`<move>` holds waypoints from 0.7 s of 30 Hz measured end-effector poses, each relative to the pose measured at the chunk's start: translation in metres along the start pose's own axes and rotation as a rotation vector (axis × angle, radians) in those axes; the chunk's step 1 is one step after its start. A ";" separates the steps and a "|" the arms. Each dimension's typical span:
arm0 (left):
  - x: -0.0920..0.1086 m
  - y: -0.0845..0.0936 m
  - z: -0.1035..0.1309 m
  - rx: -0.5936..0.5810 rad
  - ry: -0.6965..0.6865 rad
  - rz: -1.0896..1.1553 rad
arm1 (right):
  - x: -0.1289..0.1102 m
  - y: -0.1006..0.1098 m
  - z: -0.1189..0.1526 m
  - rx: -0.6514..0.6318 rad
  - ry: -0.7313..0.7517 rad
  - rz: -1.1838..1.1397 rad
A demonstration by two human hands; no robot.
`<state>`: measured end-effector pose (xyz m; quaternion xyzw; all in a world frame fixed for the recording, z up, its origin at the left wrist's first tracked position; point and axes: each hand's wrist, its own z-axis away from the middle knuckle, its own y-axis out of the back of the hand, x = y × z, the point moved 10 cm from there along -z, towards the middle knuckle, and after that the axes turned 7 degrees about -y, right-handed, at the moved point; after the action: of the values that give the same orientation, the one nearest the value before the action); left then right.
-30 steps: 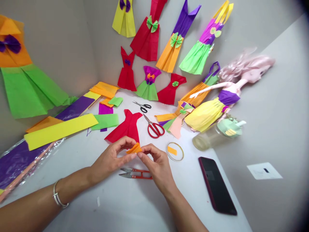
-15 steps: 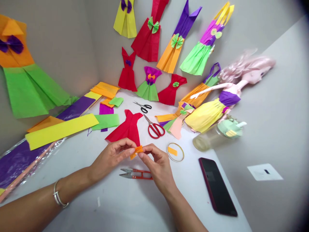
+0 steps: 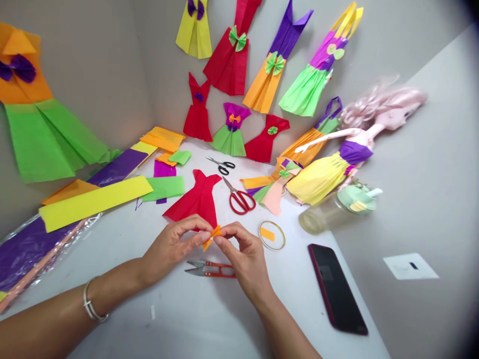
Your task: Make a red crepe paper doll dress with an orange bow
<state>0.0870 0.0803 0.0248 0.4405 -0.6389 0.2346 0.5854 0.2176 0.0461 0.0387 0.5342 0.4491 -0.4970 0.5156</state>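
A small folded piece of orange paper is pinched between the fingertips of both hands, low in the middle of the view. My left hand grips it from the left, and my right hand from the right. Just beyond the fingers lies a red paper dress, its lower edge partly behind my left hand. Beneath the hands are orange-handled thread snips, their end hidden by my right hand. A ring with an orange scrap inside it lies to the right.
Red-handled scissors and black-handled scissors lie farther back. A phone, a lidded jar and a doll are at right. Coloured paper strips cover the left; paper dresses hang on the wall.
The orange paper has tilted more upright between the fingertips, and its pinched middle looks narrower. My left hand has shifted very slightly; my right hand is nearly still.
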 end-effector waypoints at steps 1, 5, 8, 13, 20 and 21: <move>0.001 0.000 0.000 -0.001 -0.022 -0.012 | 0.000 0.000 0.000 0.001 0.002 0.002; 0.007 0.001 0.002 0.001 -0.116 -0.079 | -0.001 0.000 0.001 0.003 0.011 0.005; 0.012 0.001 0.004 0.013 -0.183 -0.147 | -0.002 0.001 0.001 0.011 0.035 0.007; 0.021 0.003 0.006 0.054 -0.302 -0.204 | -0.007 0.001 0.001 0.033 0.089 0.020; 0.019 0.002 0.005 0.049 -0.268 -0.177 | -0.005 0.005 0.003 0.092 0.065 0.011; 0.017 0.002 0.004 0.036 -0.246 -0.161 | -0.003 0.005 0.002 0.087 0.047 -0.010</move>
<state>0.0847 0.0726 0.0408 0.5262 -0.6641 0.1428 0.5115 0.2219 0.0434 0.0422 0.5654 0.4415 -0.5060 0.4788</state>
